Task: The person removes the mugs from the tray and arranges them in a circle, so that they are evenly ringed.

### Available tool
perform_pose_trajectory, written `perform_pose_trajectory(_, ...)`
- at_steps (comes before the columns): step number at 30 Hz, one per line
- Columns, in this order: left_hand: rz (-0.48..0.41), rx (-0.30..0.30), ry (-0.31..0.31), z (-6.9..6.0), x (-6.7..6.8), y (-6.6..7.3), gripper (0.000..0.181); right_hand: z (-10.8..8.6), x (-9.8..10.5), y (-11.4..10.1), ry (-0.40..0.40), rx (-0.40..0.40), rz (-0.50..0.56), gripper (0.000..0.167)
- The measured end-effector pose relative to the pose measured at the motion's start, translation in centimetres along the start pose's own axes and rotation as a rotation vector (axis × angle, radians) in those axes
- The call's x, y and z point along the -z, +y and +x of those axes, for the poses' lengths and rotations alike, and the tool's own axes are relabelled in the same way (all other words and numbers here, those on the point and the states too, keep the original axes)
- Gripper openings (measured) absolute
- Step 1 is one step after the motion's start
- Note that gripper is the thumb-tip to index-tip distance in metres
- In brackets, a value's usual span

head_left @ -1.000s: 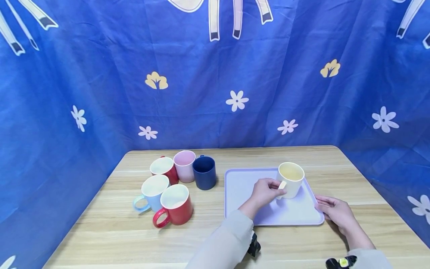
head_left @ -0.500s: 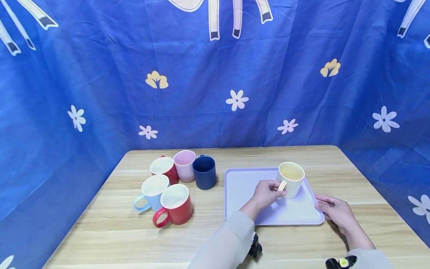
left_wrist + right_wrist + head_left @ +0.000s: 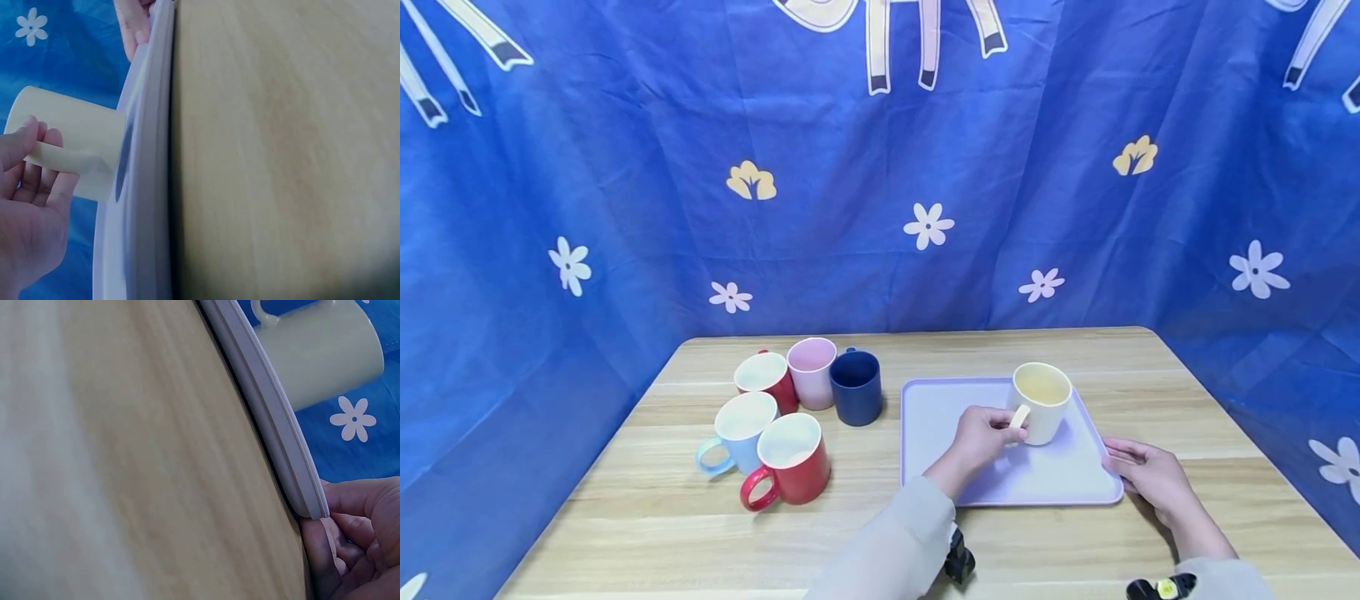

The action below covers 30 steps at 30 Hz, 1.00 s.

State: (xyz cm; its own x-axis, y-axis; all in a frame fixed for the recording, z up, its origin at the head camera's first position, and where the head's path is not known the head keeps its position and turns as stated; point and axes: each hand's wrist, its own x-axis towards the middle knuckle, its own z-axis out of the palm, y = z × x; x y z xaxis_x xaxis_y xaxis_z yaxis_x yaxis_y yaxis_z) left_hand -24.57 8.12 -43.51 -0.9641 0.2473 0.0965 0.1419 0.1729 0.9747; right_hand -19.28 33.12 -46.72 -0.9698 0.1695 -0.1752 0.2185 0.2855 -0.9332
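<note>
In the head view my left hand (image 3: pixel 983 437) grips the handle of a cream mug (image 3: pixel 1043 396), fingers curled round it. The mug stands upright at the right part of a lavender tray (image 3: pixel 947 417). Up close in the left wrist view, thumb and fingers pinch the mug's handle (image 3: pixel 62 157), and a dark shadow lies at its base. My right hand (image 3: pixel 1153 475) is at the tray's right edge. The right wrist view shows the right thumb and fingers (image 3: pixel 319 547) pinching the tray's rim (image 3: pixel 284 425) near its corner.
Several mugs stand grouped to the left on the wooden table (image 3: pixel 647 533): a red one (image 3: pixel 805 475) in front, a light blue one (image 3: pixel 745 433), another red one (image 3: pixel 784 392), a pink one (image 3: pixel 812 387) and a navy one (image 3: pixel 857 400). A blue patterned curtain (image 3: pixel 835 250) hangs behind.
The cream mug has shifted slightly left on the tray, with my left hand on its handle. My right hand and the tray stay in place.
</note>
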Motion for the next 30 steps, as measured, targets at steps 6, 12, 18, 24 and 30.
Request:
perform_pose_trajectory(6,-0.009,-0.022,0.009,-0.7,1.8,0.2,0.012,0.0,0.0,-0.1,-0.003,-0.009,0.01,0.055)
perform_pose_trajectory(12,0.017,-0.024,0.021,-1.7,3.8,0.3,0.013,-0.1,0.1,0.0,-0.003,0.001,0.004,0.055)
perform_pose_trajectory(18,-0.034,-0.01,0.025,-2.8,5.6,0.9,0.012,-0.1,0.1,0.3,0.003,0.009,-0.007,0.055)
perform_pose_trajectory(24,-0.096,-0.027,0.016,-4.0,7.4,1.7,0.015,-0.1,0.1,0.3,0.004,0.014,-0.007,0.054)
perform_pose_trajectory(30,-0.078,-0.047,0.015,-5.1,9.5,2.0,0.016,-0.1,0.2,0.1,-0.01,0.015,-0.004,0.053)
